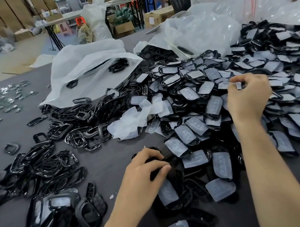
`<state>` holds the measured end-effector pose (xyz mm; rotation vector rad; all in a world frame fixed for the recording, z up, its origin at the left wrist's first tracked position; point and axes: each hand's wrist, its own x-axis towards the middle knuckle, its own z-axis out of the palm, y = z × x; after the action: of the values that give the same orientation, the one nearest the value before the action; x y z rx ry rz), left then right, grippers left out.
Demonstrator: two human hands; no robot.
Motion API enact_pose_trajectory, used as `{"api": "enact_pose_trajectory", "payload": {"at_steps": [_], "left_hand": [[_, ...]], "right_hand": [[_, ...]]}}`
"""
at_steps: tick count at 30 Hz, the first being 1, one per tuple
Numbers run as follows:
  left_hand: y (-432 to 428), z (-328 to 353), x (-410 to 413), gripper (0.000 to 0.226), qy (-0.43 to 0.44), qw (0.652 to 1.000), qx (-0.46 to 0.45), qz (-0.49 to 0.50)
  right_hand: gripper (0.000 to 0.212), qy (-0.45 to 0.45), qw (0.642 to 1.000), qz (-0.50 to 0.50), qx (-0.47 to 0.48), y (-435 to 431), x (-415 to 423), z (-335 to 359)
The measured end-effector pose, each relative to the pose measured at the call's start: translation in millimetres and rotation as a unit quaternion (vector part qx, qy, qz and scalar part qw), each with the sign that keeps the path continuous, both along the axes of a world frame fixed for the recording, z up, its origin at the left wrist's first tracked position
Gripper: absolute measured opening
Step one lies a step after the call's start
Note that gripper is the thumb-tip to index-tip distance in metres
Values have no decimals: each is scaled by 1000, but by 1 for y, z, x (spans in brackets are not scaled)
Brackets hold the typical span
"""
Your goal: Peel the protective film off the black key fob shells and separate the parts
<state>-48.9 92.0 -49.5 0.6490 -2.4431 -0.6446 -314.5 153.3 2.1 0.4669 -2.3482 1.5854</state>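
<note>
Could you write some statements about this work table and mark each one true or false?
1. The left hand grips a black part. True.
2. The right hand lies flat on bare cloth. False: it pinches a film-covered shell in the big pile.
3. Bare black frames lie to the left of both hands. True.
4. The small metal pieces lie at the right edge. False: they are scattered at the far left.

Left hand [147, 169] near, fingers [151, 154] curled, right hand [248, 96] extended farther (fingertips [236, 81] pinched together)
</note>
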Motion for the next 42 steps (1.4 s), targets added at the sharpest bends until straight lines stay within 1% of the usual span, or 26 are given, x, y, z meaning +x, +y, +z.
{"api": "enact_pose_trajectory", "payload": {"at_steps": [1, 3, 5, 6, 8, 9, 10, 11, 12, 14, 16, 18, 19, 21, 23, 25, 29, 33, 35, 36, 37, 38, 39, 40, 41, 42], "left_hand": [[0, 1, 0, 7, 2, 1000, -3, 11], [-1, 2, 0, 18, 4, 1000, -3, 22], [-2, 4, 1, 30, 21, 999, -10, 38], [-3, 5, 1, 34, 42, 997, -18, 57], [-7, 7, 4, 45, 119, 986, -1, 119], [-10, 8, 6, 51, 166, 973, 26, 155], [-14, 9, 9, 55, 208, 959, 55, 184], [-17, 9, 11, 55, 239, 947, 79, 199], [-22, 7, 13, 54, 257, 939, 101, 203], [-27, 7, 15, 48, 261, 935, 128, 201], [-34, 7, 20, 37, 217, 948, 90, 215], [-45, 4, 28, 28, 94, 962, 7, 258], [-50, 1, 31, 32, 16, 959, -5, 282], [-54, 0, 35, 40, -125, 939, 1, 320], [-52, -1, 34, 42, -196, 924, -2, 329], [-50, 0, 34, 41, -173, 926, -16, 334], [-48, 6, 34, 37, -52, 939, -12, 341], [-39, 13, 25, 28, 40, 944, -9, 329], [-35, 13, 22, 22, 122, 937, 43, 323], [-32, 13, 20, 24, 177, 928, 110, 308], [-30, 13, 17, 28, 237, 909, 191, 284], [-27, 14, 14, 30, 298, 878, 275, 255], [-24, 16, 10, 30, 357, 833, 360, 220], [-22, 18, 7, 30, 408, 779, 440, 182], [-21, 21, 5, 32, 443, 724, 509, 145], [-20, 23, 4, 41, 462, 678, 561, 114]], "right_hand": [[14, 15, 1000, -2, -14, -1, 5, 3], [13, 59, 997, 24, -51, -8, 24, 11], [11, 131, 979, 143, -60, -19, 58, 13], [12, 171, 956, 236, -45, -24, 79, 10], [21, 208, 882, 421, 22, -29, 119, -1], [27, 214, 845, 487, 62, -30, 133, -7], [32, 218, 815, 529, 95, -32, 142, -13], [34, 215, 797, 552, 115, -33, 147, -16], [33, 206, 792, 562, 118, -35, 148, -17], [25, 189, 797, 562, 114, -37, 145, -17], [18, 184, 802, 554, 126, -38, 142, -17], [13, 179, 810, 542, 135, -38, 140, -17], [12, 174, 816, 534, 135, -39, 139, -17], [10, 162, 829, 520, 127, -39, 134, -15], [11, 151, 839, 512, 110, -38, 132, -13], [12, 141, 845, 507, 93, -38, 132, -13], [10, 141, 850, 501, 82, -40, 135, -16], [11, 123, 854, 502, 57, -40, 136, -19], [11, 108, 856, 503, 46, -40, 136, -19], [11, 103, 857, 503, 46, -40, 137, -19], [10, 96, 858, 502, 45, -41, 137, -19], [9, 76, 859, 505, 40, -41, 137, -20], [8, 34, 858, 513, 25, -41, 138, -19], [11, -32, 851, 524, -1, -41, 139, -18], [15, -106, 838, 534, -36, -41, 139, -17], [18, -173, 819, 542, -72, -42, 138, -15]]}}
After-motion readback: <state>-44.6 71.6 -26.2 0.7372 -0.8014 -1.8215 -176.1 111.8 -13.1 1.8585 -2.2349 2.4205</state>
